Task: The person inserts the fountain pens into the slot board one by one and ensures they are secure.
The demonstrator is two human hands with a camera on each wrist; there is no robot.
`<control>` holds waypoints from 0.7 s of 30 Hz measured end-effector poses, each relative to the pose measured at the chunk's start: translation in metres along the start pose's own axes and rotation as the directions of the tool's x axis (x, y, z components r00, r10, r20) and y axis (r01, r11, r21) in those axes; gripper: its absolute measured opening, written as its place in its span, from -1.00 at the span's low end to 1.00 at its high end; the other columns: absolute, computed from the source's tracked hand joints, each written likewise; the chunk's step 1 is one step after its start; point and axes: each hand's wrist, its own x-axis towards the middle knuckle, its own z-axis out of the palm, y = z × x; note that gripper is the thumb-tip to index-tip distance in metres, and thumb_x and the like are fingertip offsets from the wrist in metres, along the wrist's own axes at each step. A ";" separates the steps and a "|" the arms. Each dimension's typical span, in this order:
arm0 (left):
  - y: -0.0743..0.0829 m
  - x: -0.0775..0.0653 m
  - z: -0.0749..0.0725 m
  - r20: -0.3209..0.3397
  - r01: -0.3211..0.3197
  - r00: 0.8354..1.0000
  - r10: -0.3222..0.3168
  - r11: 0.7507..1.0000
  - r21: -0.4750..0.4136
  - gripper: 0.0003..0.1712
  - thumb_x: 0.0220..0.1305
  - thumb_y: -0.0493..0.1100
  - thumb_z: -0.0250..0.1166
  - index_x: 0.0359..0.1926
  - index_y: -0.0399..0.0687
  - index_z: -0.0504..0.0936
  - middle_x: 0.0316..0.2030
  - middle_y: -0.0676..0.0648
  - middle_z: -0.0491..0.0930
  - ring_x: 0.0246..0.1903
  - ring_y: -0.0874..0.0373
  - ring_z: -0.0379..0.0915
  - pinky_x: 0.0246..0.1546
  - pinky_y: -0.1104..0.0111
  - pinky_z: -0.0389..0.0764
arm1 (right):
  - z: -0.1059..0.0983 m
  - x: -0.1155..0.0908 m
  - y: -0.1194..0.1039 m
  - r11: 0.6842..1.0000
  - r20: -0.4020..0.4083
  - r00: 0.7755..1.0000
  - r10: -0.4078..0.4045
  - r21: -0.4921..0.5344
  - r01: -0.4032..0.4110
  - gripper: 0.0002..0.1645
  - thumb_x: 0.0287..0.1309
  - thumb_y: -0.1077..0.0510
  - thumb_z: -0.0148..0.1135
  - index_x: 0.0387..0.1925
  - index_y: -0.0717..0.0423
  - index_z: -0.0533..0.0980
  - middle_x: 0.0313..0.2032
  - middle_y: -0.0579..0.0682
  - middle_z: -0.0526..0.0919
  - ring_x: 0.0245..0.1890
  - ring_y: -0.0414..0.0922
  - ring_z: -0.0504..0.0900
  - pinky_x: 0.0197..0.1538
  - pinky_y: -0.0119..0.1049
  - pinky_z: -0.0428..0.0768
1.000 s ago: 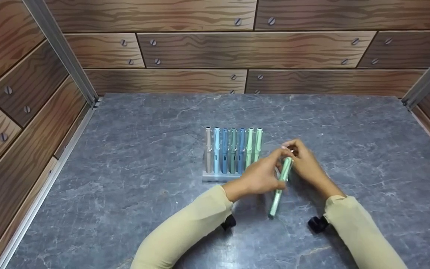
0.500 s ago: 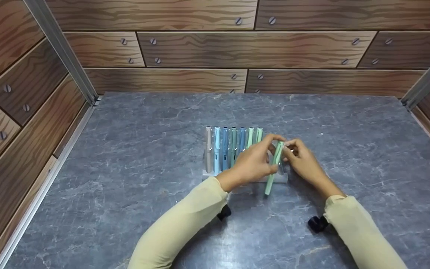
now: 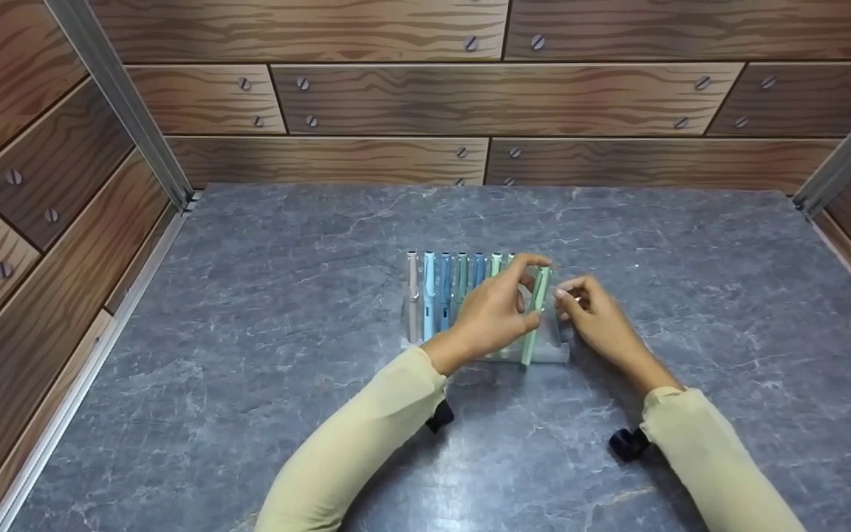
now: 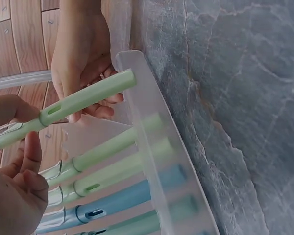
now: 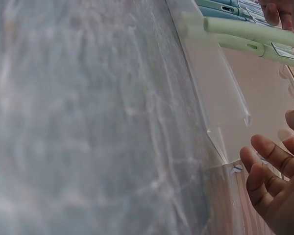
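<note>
My left hand [image 3: 486, 314] pinches a light green pen [image 3: 529, 346] between thumb and fingers, tilted in front of the right end of a clear pen stand [image 3: 552, 354]. In the left wrist view, the lower end of that pen [image 4: 95, 97] overlaps the stand's frosted front lip [image 4: 142, 93]. My right hand [image 3: 601, 325] is at the stand's right edge, thumb and curled fingers pinching it. Several pens stand in a row: a taupe pen [image 3: 412, 295], a light blue pen [image 3: 429, 295], darker blue and green ones; my left hand hides part of the row.
The stand rests on a grey marbled table [image 3: 307, 295]. Wood-patterned panels [image 3: 507, 96] rise behind it and at the sides, with a metal post [image 3: 122, 103] at the left corner. Black wrist devices sit under the left sleeve [image 3: 366, 436] and right sleeve [image 3: 713, 443].
My left hand has carried the light green pen up and leftward, from in front of the stand to its right end. The right hand has stayed almost still at the stand's edge.
</note>
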 end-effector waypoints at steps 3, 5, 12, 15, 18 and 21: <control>0.000 0.000 0.000 -0.038 -0.019 0.999 0.020 0.999 0.027 -0.22 0.06 -0.31 0.38 0.28 0.22 0.29 -0.19 0.11 0.57 -0.49 0.35 0.38 -0.58 0.53 0.36 | 0.001 0.001 0.000 1.000 -0.001 1.000 -0.002 0.003 0.002 -0.62 0.41 0.05 0.00 0.00 0.31 0.34 -0.13 0.28 0.59 -0.21 -0.14 0.61 -0.14 -0.43 0.60; 0.000 0.001 -0.001 -0.053 -0.025 0.998 0.028 0.999 0.044 -0.22 0.07 -0.30 0.38 0.28 0.22 0.29 -0.19 0.11 0.57 -0.50 0.36 0.37 -0.59 0.54 0.34 | 0.001 0.000 0.000 1.000 -0.002 1.000 0.000 0.001 0.000 -0.63 0.41 0.05 0.00 0.00 0.30 0.34 -0.13 0.26 0.59 -0.20 -0.14 0.60 -0.13 -0.43 0.60; 0.000 0.002 -0.004 -0.081 -0.035 0.996 0.039 0.998 0.061 -0.25 0.12 -0.29 0.34 0.29 0.22 0.28 -0.18 0.12 0.57 -0.55 0.37 0.34 -0.66 0.55 0.27 | 0.001 0.001 0.000 1.000 -0.006 1.000 -0.009 -0.002 0.009 -0.63 0.42 0.06 -0.01 0.00 0.32 0.34 -0.13 0.25 0.58 -0.21 -0.13 0.61 -0.13 -0.41 0.60; -0.002 0.004 -0.005 -0.091 -0.035 0.995 0.040 0.998 0.061 -0.26 0.13 -0.29 0.32 0.29 0.24 0.27 -0.17 0.11 0.58 -0.56 0.36 0.35 -0.67 0.54 0.26 | 0.000 0.001 0.001 1.000 -0.008 1.000 -0.020 -0.002 0.019 -0.65 0.42 0.08 -0.01 -0.01 0.32 0.34 -0.15 0.24 0.58 -0.22 -0.11 0.62 -0.13 -0.39 0.60; -0.004 0.005 -0.004 -0.094 -0.029 0.995 0.035 0.997 0.067 -0.25 0.14 -0.29 0.32 0.29 0.27 0.26 -0.15 0.11 0.59 -0.58 0.35 0.35 -0.69 0.54 0.26 | 0.001 0.001 0.002 1.000 -0.010 1.000 -0.020 0.001 0.020 -0.68 0.42 0.12 -0.01 -0.01 0.32 0.34 -0.17 0.23 0.58 -0.23 -0.09 0.62 -0.14 -0.39 0.60; -0.006 0.005 -0.002 -0.097 -0.019 0.995 0.027 0.996 0.084 -0.25 0.14 -0.28 0.33 0.29 0.28 0.26 -0.14 0.12 0.60 -0.60 0.36 0.34 -0.71 0.55 0.25 | 0.001 0.001 0.002 1.000 -0.009 1.000 -0.019 0.001 0.019 -0.69 0.42 0.12 -0.01 -0.01 0.32 0.34 -0.17 0.23 0.58 -0.23 -0.08 0.62 -0.15 -0.39 0.60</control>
